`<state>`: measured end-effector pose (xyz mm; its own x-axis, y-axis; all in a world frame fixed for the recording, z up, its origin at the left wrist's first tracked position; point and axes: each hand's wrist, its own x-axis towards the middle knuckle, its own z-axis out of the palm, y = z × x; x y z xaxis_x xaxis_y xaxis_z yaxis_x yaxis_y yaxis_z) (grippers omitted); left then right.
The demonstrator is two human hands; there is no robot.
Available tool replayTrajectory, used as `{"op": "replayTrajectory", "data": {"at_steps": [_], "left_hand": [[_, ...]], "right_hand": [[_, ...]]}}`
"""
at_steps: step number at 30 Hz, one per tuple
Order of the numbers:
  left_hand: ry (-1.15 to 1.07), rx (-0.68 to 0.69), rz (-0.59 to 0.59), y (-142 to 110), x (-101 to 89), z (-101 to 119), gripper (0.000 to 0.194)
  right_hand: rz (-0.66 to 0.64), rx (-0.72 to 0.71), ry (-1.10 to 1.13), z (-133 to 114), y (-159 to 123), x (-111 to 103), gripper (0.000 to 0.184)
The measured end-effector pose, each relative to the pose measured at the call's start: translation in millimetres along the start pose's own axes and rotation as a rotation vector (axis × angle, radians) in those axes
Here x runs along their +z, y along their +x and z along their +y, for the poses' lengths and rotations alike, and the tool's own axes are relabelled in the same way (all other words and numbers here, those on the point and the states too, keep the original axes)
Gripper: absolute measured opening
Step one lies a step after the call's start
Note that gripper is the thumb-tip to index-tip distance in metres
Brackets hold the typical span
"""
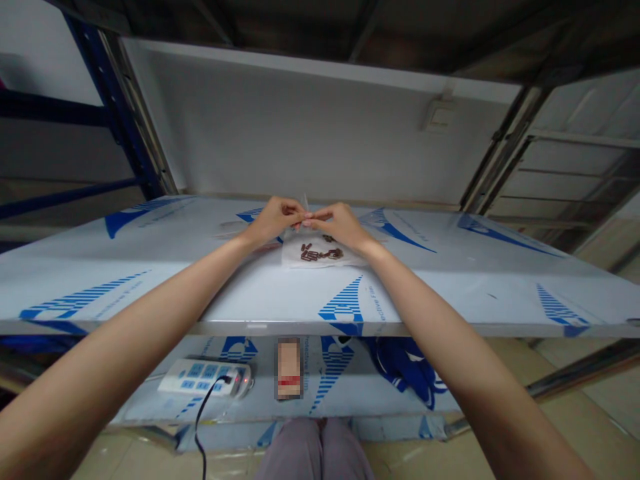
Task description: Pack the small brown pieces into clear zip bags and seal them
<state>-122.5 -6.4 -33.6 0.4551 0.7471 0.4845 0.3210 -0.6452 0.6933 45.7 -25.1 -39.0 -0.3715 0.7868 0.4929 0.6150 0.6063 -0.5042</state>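
Over the far middle of the table, my left hand [278,220] and my right hand [343,225] meet at their fingertips, both closed in a pinch. A thin clear plastic piece [305,200], which looks like a small bag, sticks up from between the fingers. Just below my hands lies a whitish sheet [295,261]; I cannot tell whether it is paper or plastic. Several small dark brown pieces [313,255] are spread on it. A few darker bits [328,238] lie closer to my right hand. Flat clear plastic [230,229] shows beside my left wrist.
The table [240,300] wears printed blue-and-white protective film. On the shelf beneath are a white power strip [200,377] with a black cable, a phone-shaped blurred object [289,368] and blue cloth [407,367]. A blue metal frame [113,100] stands left; a dark shelf [320,33] hangs overhead.
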Motion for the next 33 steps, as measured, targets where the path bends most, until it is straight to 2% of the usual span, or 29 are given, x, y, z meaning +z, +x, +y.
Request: {"op": "replayTrajectory", "data": {"at_steps": [3,8,11,16,19,23,25,27,29,31,33], "left_hand": [[-0.012,0.015,0.011,1.1,0.0,-2.0,0.036],[0.006,0.026,0.028,1.3,-1.8,0.1,0.025],[0.012,0.036,-0.011,1.8,-1.0,-0.9,0.022],[0.126,0.106,-0.07,0.4,1.5,-6.0,0.022],[0.199,0.084,-0.071,-1.8,3.4,-5.7,0.02],[0.331,0.051,-0.012,-3.1,6.1,-2.4,0.017],[0.455,0.05,0.067,-3.5,6.5,-1.2,0.017],[0.592,0.1,0.199,-4.3,6.0,-0.9,0.019],[0.689,0.21,0.307,-5.2,4.7,-1.5,0.033],[0.744,0.331,0.292,-6.0,3.5,-2.9,0.043],[0.776,0.419,0.193,-6.2,2.9,-5.1,0.043]], "right_hand": [[-0.021,-0.001,0.114,0.3,0.2,0.9,0.028],[-0.071,-0.008,0.184,-2.7,1.0,-1.3,0.027],[-0.042,0.015,0.076,-3.2,0.3,-2.7,0.028],[-0.065,0.057,-0.315,-5.6,-3.0,-4.5,0.029],[-0.033,0.085,-0.482,-5.1,-3.8,-6.7,0.029],[0.052,0.127,-0.498,-0.8,-3.7,-7.9,0.029],[0.094,0.136,-0.447,0.2,-3.8,-6.6,0.028],[0.132,0.14,-0.378,-0.2,-3.9,-4.8,0.027],[0.149,0.139,-0.31,-1.2,-3.8,-3.1,0.027],[0.154,0.143,-0.259,-1.5,-3.5,-2.1,0.026],[0.155,0.151,-0.225,-0.9,-3.1,-1.4,0.027]]}}
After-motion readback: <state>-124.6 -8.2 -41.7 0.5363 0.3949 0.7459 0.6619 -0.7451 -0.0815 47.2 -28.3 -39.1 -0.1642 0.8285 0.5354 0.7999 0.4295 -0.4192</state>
